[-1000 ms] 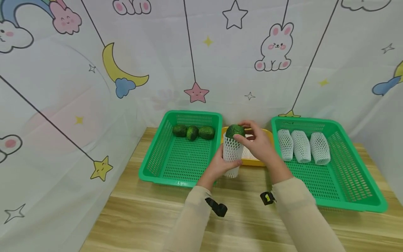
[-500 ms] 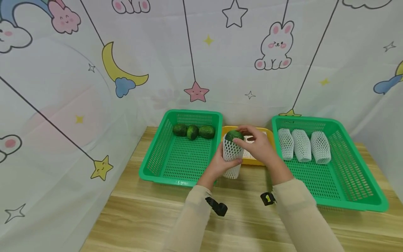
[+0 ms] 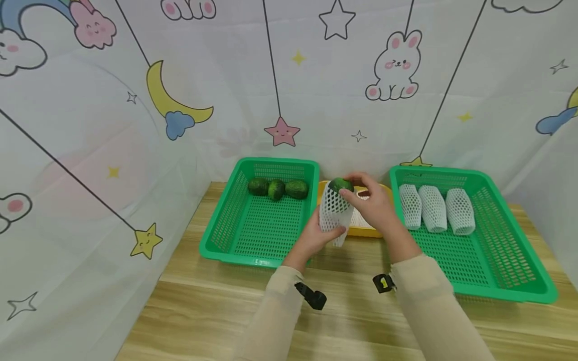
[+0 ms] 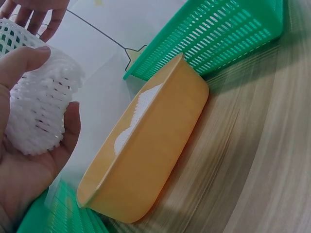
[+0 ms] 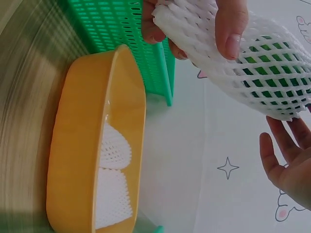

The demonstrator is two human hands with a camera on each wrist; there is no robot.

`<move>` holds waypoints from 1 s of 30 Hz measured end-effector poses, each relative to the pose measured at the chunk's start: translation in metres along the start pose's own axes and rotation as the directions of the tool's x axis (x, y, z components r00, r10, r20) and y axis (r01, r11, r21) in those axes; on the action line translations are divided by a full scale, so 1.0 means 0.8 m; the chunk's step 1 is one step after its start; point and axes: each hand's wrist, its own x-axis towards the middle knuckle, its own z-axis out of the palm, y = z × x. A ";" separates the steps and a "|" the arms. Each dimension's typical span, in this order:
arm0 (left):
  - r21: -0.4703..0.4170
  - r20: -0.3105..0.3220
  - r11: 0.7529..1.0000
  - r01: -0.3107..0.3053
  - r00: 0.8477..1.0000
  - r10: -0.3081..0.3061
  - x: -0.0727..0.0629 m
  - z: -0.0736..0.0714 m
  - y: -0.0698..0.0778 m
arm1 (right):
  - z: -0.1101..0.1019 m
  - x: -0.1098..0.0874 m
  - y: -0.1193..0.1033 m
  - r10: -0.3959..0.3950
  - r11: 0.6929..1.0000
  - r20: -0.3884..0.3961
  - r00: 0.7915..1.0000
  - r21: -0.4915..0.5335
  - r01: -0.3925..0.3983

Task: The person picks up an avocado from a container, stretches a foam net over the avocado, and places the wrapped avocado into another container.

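Observation:
My left hand [image 3: 318, 234] grips a white foam net sleeve [image 3: 336, 213] around its lower part, thumb in front. A dark green avocado [image 3: 341, 185] sits in the sleeve's upper part, its top showing above the rim. Through the mesh in the right wrist view, more of the avocado [image 5: 274, 63] is visible. My right hand [image 3: 374, 203] holds the avocado near the sleeve's rim, thumb on the near side; its other fingers are partly hidden behind. In the left wrist view the sleeve [image 4: 41, 102] hangs loose past the palm.
Several avocados: no, three avocados [image 3: 276, 190] lie in the left green basket [image 3: 259, 261]. Three sleeved pieces [image 3: 432, 209] lie in the right green basket [image 3: 506, 295]. Between the baskets, a yellow bin [image 4: 146, 174] holds more white net sleeves [image 5: 114, 194]. A printed curtain hangs behind the wooden table [image 3: 352, 311].
The avocado has sunk lower into the sleeve. Both hands stay close together; the sleeve has tilted, and its lower end has risen and shifted right.

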 end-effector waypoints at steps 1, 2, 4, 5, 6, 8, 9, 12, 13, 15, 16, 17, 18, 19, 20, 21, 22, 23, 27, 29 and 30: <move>-0.004 0.000 1.000 0.006 1.000 -0.006 0.000 0.000 0.000 | 0.000 -0.001 0.000 0.001 1.000 -0.004 1.000 -0.001 -0.001; -0.008 -0.002 1.000 0.016 1.000 -0.016 0.000 0.000 0.000 | 0.001 -0.001 0.000 0.000 1.000 -0.006 1.000 -0.007 0.000; -0.014 -0.001 0.999 0.028 1.000 -0.028 0.001 0.001 0.000 | 0.001 -0.001 0.002 -0.006 1.000 -0.003 1.000 -0.028 0.005; -0.017 0.001 0.999 0.032 0.999 -0.032 0.001 0.001 0.001 | 0.001 -0.002 0.002 -0.014 0.999 0.000 1.000 -0.042 0.014; -0.024 0.004 0.999 0.034 0.999 -0.034 0.001 0.001 0.001 | 0.001 -0.002 0.003 -0.019 0.998 0.005 1.000 -0.055 0.020; -0.021 0.009 0.999 0.036 0.999 -0.036 0.000 0.001 0.003 | 0.001 -0.003 0.004 -0.032 0.996 0.017 0.999 -0.080 0.033; -0.021 0.012 0.999 0.035 0.999 -0.035 0.000 0.001 0.003 | 0.001 -0.003 0.005 -0.034 0.995 0.023 0.999 -0.097 0.036; -0.025 0.012 0.999 0.038 0.999 -0.038 0.000 0.000 0.004 | 0.001 -0.004 0.005 -0.020 0.989 0.061 0.998 -0.145 0.029; -0.031 0.013 0.999 0.036 0.999 -0.035 0.000 0.000 0.004 | 0.002 -0.004 0.005 -0.013 0.986 0.079 0.997 -0.163 0.025; -0.044 0.015 0.998 0.037 0.999 -0.036 0.004 0.000 -0.003 | 0.003 -0.004 0.005 0.007 0.979 0.111 0.994 -0.203 0.016; -0.047 0.012 0.998 0.040 0.999 -0.039 0.006 -0.001 -0.007 | 0.004 -0.004 0.005 0.013 0.976 0.125 0.992 -0.216 0.015; -0.049 0.010 0.998 0.043 0.999 -0.042 0.008 -0.001 -0.012 | 0.004 -0.005 0.005 0.016 0.974 0.136 0.991 -0.224 0.015; -0.050 0.007 0.998 0.046 0.999 -0.046 0.011 -0.001 -0.017 | 0.005 -0.005 0.006 0.021 0.974 0.143 0.989 -0.227 0.013; -0.049 0.001 0.998 0.049 0.999 -0.049 0.014 -0.001 -0.022 | 0.006 -0.006 0.007 0.027 0.974 0.147 0.989 -0.228 0.008; -0.044 -0.006 0.998 0.053 0.999 -0.053 0.016 -0.001 -0.027 | 0.007 -0.006 0.008 0.027 0.972 0.148 0.989 -0.234 0.008; -0.039 -0.014 0.998 0.051 0.999 -0.051 0.017 -0.001 -0.028 | 0.007 -0.007 0.009 0.028 0.971 0.148 0.989 -0.238 0.008; -0.037 -0.022 0.998 0.049 0.999 -0.050 0.018 -0.001 -0.030 | 0.008 -0.008 0.010 0.030 0.971 0.148 0.988 -0.241 0.007; -0.035 -0.028 0.998 0.045 0.999 -0.046 0.018 -0.001 -0.031 | 0.009 -0.008 0.010 0.032 0.970 0.150 0.988 -0.244 0.005; -0.023 -0.056 0.999 0.034 0.998 -0.036 0.018 -0.001 -0.032 | 0.010 -0.009 0.009 0.045 0.969 0.170 0.984 -0.248 -0.002; -0.021 -0.062 0.999 0.039 0.997 -0.041 0.018 -0.001 -0.032 | 0.011 -0.009 0.008 0.049 0.970 0.183 0.982 -0.242 -0.003; -0.023 -0.062 0.999 0.040 0.997 -0.041 0.018 -0.002 -0.033 | 0.012 -0.009 0.008 0.051 0.970 0.190 0.981 -0.242 -0.004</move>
